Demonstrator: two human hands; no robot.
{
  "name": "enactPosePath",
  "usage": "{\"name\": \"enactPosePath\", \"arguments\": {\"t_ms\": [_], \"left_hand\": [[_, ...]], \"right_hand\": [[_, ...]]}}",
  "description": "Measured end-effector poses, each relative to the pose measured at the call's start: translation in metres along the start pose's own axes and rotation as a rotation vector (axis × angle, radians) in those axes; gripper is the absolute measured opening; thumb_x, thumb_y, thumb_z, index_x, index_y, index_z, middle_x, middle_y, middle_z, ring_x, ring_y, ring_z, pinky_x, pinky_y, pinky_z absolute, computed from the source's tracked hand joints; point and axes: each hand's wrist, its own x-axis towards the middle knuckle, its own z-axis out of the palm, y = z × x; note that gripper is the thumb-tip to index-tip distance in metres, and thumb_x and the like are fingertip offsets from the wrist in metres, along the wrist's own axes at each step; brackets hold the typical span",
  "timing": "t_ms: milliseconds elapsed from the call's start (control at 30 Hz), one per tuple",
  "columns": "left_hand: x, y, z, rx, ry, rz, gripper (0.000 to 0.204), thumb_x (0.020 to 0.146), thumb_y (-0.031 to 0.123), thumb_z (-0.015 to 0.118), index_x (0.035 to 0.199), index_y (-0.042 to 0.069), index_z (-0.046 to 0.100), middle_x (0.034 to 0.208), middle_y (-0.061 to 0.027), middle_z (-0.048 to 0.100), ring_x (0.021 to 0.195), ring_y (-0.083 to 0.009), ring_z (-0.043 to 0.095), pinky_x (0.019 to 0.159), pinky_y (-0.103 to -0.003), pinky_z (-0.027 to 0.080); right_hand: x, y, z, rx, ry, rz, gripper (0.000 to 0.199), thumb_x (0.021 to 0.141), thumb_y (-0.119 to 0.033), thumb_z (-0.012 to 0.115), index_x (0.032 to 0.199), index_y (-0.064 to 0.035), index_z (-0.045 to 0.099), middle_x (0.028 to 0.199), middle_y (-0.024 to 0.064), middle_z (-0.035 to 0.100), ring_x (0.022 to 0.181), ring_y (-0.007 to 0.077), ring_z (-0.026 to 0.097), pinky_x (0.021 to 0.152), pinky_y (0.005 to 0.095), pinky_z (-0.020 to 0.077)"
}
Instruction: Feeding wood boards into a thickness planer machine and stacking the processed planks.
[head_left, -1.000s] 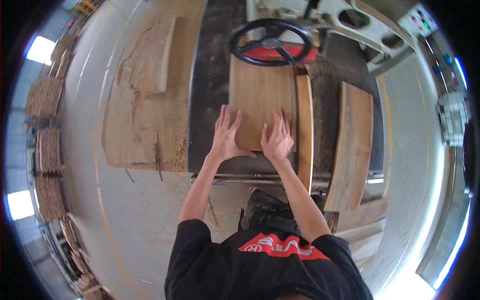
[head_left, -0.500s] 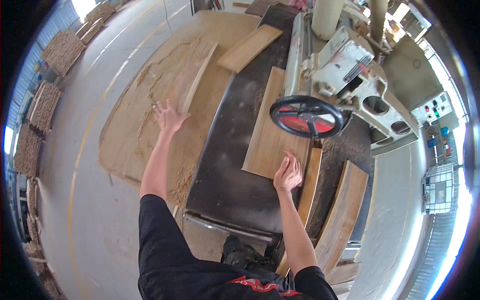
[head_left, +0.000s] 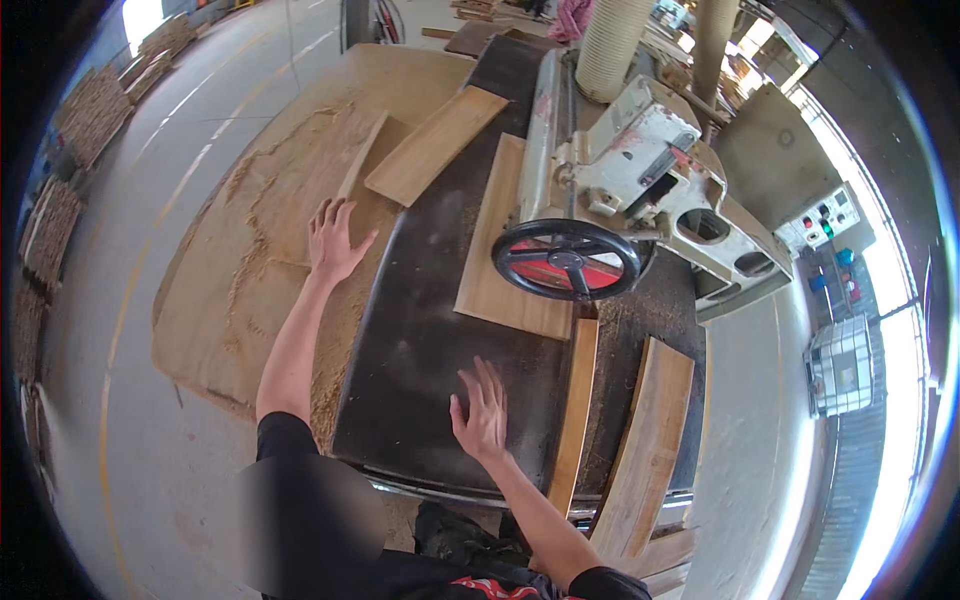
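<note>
My left hand point(head_left: 335, 243) has its fingers spread at the near end of a light wooden board point(head_left: 350, 150) lying on the sawdust-covered side table. I cannot tell whether it touches that board. My right hand point(head_left: 482, 415) is open above the black machine table point(head_left: 410, 330), holding nothing, its fingers slightly blurred. Ahead of it, a wide wooden board point(head_left: 495, 260) lies flat and runs beneath the machine head. A black handwheel point(head_left: 566, 260) with red behind its spokes hangs over that board's right side. To the right of the board runs a narrow wooden strip point(head_left: 573, 420).
Another board point(head_left: 440, 145) lies across the joint between the side table point(head_left: 210, 320) and the black table. At the right a longer plank point(head_left: 650, 440) rests on the machine. Hoses point(head_left: 610, 50) rise behind the head. Stacked wood point(head_left: 95, 115) stands at the far left, beyond the floor lane.
My right hand has come off the wide board and moved back toward me. That board sits farther under the machine head. The whole view has shifted; my left hand stays spread.
</note>
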Motion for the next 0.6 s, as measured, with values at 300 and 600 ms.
{"name": "enactPosePath", "arguments": {"t_ms": [300,600], "left_hand": [[0.121,0.060,0.071,-0.019,-0.281,-0.152,0.098,0.063,0.058,0.090,0.148,0.022,0.057,0.162,-0.0333,0.026,0.152,-0.0507,0.022,0.122,-0.054,0.028],[0.105,0.082,0.063,-0.033,-0.300,-0.437,0.100,0.047,0.046,0.098,0.139,0.029,0.064,0.143,-0.0233,0.050,0.138,-0.0414,0.044,0.116,-0.052,0.036]], "right_hand": [[0.011,0.006,-0.002,-0.036,-0.068,0.111,0.049,0.103,-0.031,0.059,0.146,-0.0088,0.050,0.165,0.0174,0.035,0.152,0.0390,0.033,0.123,0.0538,0.0297],[0.010,0.006,-0.003,-0.029,-0.029,0.071,0.048,0.100,-0.029,0.063,0.143,-0.0094,0.051,0.163,0.0167,0.037,0.150,0.0380,0.036,0.122,0.0520,0.0323]]}}
